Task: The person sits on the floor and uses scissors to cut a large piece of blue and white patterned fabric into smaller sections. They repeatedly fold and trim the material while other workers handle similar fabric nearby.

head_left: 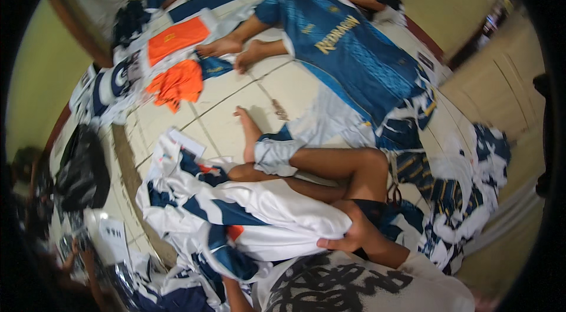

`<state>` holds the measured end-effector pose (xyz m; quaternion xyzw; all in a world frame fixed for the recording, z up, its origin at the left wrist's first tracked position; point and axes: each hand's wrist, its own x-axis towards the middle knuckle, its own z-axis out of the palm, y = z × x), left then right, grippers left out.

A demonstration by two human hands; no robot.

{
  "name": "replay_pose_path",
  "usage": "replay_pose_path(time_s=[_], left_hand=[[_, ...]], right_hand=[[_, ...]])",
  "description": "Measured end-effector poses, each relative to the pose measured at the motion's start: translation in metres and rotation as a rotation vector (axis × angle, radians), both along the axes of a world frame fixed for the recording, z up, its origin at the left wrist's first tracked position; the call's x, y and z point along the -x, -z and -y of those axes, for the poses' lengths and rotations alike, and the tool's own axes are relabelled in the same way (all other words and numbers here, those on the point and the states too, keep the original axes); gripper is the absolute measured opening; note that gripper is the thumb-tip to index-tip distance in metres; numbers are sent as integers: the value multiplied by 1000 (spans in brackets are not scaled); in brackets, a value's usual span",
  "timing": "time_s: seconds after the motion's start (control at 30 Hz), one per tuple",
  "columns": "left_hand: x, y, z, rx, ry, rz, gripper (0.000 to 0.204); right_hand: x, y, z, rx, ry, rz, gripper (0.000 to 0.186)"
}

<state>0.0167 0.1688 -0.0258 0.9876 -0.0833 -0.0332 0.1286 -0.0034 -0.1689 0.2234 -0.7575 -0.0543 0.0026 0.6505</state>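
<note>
Right hand (355, 233) grasping one end of a white-and-navy garment (283, 201), thumb on top; cloth's over the person's legs, spreading left of that hand. Left hand hidden by fabric, can't tell its grip from here. Garment looks light, limp, maybe a bit slippery, not fragile; best held by a gathered edge, like the bit at the right hand. Well left of that hand: black plastic bag (87, 171), slumped, contents not visible.

smooth, softly shiny white cloth (289, 203), glossy black plastic bag (87, 173), smooth floor tiles (221, 117)
</note>
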Motion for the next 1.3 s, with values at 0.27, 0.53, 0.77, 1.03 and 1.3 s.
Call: replay_pose_path(time_s=[0.27,0.53,0.77,1.03,1.3], left_hand=[[-54,-29,-37,153,-99,-1,89],[-90,-97,-32,284,-85,-56,83],[-73,-165,9,437,118,-482,78],[-23,-36,114,161,490,91,44],[-31,-5,105,219,477,214,54]], right_hand=[[21,8,-18,-199,-232,186,45],[3,63,47,-247,332,-76,36],[32,87,21,-6,-314,-252,44],[-38,115,98,444,-285,-438,39],[-155,324,250,1117,-2,-303,90]])
